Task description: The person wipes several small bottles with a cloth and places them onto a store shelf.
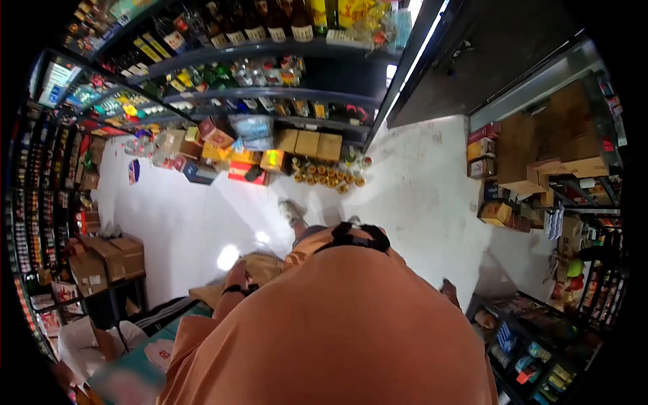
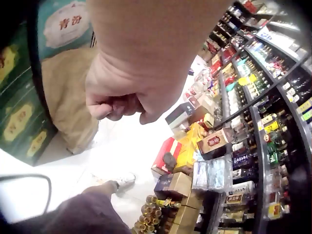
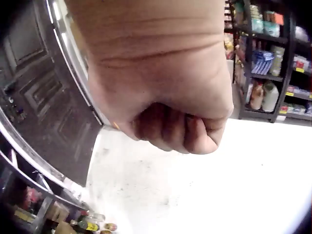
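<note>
My left hand [image 2: 122,95] hangs at my side with its fingers loosely curled and nothing in them. A brown sack-like bundle [image 2: 70,92] is nearest to it, beside green boxes [image 2: 19,114]. My right hand [image 3: 170,117] hangs on the other side above the white floor, fingers curled inward around a dark hollow, with no object showing. In the head view both hands appear small at either side of my orange shirt [image 1: 337,324]: the left hand [image 1: 237,278] close to the bundle, the right hand [image 1: 450,291] over the floor.
Ahead, a bottle shelf [image 1: 263,50] has cartons [image 1: 307,145] and several gold-topped bottles [image 1: 327,177] at its foot. A dark door [image 1: 472,61] stands at its right. Brown boxes [image 1: 108,260] sit to the left; a low dark shelf [image 1: 540,344] is right of me. Someone in white trousers [image 1: 81,347] is at lower left.
</note>
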`<action>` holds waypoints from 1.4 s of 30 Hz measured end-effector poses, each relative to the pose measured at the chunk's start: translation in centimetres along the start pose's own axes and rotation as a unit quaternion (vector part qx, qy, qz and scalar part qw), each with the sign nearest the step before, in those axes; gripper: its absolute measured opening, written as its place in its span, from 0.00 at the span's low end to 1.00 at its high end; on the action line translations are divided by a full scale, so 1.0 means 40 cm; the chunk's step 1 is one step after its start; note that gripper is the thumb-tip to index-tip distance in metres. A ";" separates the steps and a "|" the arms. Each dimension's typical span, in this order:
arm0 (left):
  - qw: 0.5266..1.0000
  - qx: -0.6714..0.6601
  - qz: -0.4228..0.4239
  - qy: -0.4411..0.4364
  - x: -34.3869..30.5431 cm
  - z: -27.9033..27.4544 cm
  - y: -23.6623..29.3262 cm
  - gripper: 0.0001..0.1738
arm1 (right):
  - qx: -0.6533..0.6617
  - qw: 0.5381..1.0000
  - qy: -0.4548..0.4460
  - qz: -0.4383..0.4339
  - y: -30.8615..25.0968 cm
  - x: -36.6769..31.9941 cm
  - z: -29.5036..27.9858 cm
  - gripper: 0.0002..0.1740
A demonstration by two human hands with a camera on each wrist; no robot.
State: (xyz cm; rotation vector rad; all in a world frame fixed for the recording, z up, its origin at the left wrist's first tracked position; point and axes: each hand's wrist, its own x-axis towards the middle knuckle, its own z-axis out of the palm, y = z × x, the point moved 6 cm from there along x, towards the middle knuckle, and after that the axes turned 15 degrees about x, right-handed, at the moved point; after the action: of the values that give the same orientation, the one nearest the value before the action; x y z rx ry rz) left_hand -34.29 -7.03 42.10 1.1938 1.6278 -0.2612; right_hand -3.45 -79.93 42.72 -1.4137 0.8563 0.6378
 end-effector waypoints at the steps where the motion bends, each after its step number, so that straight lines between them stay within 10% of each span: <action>1: 1.000 0.009 -0.013 0.002 -0.016 0.036 0.011 0.14 | -0.089 0.996 -0.004 0.007 -0.036 0.009 0.080 0.27; 2: 0.993 -0.047 -0.107 0.026 -0.074 0.082 0.056 0.13 | -0.177 0.984 -0.009 0.014 -0.072 0.019 0.160 0.27; 6: 0.998 -0.032 -0.054 0.018 -0.066 0.146 0.190 0.24 | -0.552 0.816 -0.172 -0.022 -0.097 0.146 0.456 0.35; 8: 0.987 -0.145 -0.048 -0.048 -0.083 0.164 0.236 0.15 | -0.491 0.821 -0.242 -0.162 -0.212 0.057 0.630 0.29; 12: 0.970 -0.192 -0.108 -0.106 -0.094 0.139 0.251 0.22 | -0.438 0.835 -0.294 -0.154 -0.316 -0.036 0.772 0.28; 16: 0.965 -0.191 -0.151 -0.099 -0.130 0.119 0.229 0.27 | -0.442 0.842 -0.276 -0.138 -0.292 -0.013 0.715 0.28; 27: 0.920 -0.330 -0.187 -0.101 -0.175 0.082 0.116 0.26 | -0.431 0.836 -0.162 0.300 0.029 -0.025 0.275 0.19; 30: 0.873 -0.424 -0.202 -0.134 -0.146 0.083 0.060 0.20 | -0.466 0.826 -0.224 0.223 0.046 -0.025 0.285 0.18; 32: 0.926 -0.350 -0.139 -0.030 -0.144 0.060 0.058 0.12 | -0.476 0.817 -0.211 0.248 0.044 0.013 0.308 0.18; 34: 0.911 -0.388 -0.138 -0.027 -0.103 0.070 0.014 0.10 | -0.577 0.779 -0.215 0.119 -0.011 0.029 0.386 0.17; 36: 0.917 -0.380 -0.126 0.001 -0.075 0.077 -0.005 0.10 | -0.496 0.798 -0.281 -0.193 -0.041 0.106 0.441 0.15; 42: 0.910 -0.393 -0.115 -0.068 0.036 0.050 -0.070 0.10 | -0.350 0.883 -0.168 -0.265 -0.253 -0.007 0.619 0.25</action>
State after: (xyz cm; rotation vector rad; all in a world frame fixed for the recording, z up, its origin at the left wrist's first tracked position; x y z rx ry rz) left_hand -35.24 -8.89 39.02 0.3605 1.5185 0.1643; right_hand 7.86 -56.18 47.65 -2.0002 -0.0903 0.7656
